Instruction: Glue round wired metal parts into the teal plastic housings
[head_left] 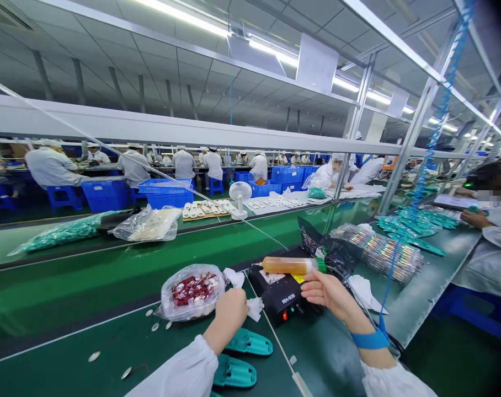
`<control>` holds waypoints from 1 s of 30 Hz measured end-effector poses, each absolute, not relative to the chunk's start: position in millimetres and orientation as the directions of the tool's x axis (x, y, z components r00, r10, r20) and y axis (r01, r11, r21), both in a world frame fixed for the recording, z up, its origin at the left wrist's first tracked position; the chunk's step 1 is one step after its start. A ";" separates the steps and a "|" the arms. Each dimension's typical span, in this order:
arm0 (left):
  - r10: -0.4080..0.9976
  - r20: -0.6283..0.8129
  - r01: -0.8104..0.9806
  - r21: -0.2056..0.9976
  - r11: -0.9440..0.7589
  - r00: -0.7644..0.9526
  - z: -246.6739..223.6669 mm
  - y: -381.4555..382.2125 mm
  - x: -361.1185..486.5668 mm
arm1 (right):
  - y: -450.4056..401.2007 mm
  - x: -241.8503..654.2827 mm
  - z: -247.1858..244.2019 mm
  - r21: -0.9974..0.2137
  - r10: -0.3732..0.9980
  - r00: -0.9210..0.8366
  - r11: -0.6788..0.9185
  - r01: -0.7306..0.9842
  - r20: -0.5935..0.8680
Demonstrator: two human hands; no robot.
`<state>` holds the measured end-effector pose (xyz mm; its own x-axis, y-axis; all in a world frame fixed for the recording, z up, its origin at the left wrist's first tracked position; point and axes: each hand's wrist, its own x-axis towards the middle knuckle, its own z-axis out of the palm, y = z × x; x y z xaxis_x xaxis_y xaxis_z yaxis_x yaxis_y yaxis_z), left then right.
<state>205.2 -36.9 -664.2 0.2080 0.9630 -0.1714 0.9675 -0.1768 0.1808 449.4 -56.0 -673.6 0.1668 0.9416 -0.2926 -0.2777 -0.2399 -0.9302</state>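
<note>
Right hand (327,295) grips an amber-filled syringe (287,266) — left hand (232,311) curled shut beside a plastic bag (191,292).

Factory assembly floor: long green conveyor lines (68,292), rows of workers in white smocks and caps (52,168), stacked blue plastic crates (287,175), white fluorescent ceiling tubes (184,14).

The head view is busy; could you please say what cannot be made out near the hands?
Head view:
- Red-and-silver items in the clear plastic bag: too small to identify.
- Print on the black bench unit: too small to read fully.
- Lowest teal moulded plastic piece: cut off by the bottom edge.
- Left hand: fingertips hidden behind its own back.
</note>
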 end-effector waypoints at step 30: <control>0.972 0.005 0.970 0.058 -0.236 0.236 -635.1 38.5 216.9 | -35.6 451.1 -706.3 -0.938 0.881 0.339 0.264 0.226 0.329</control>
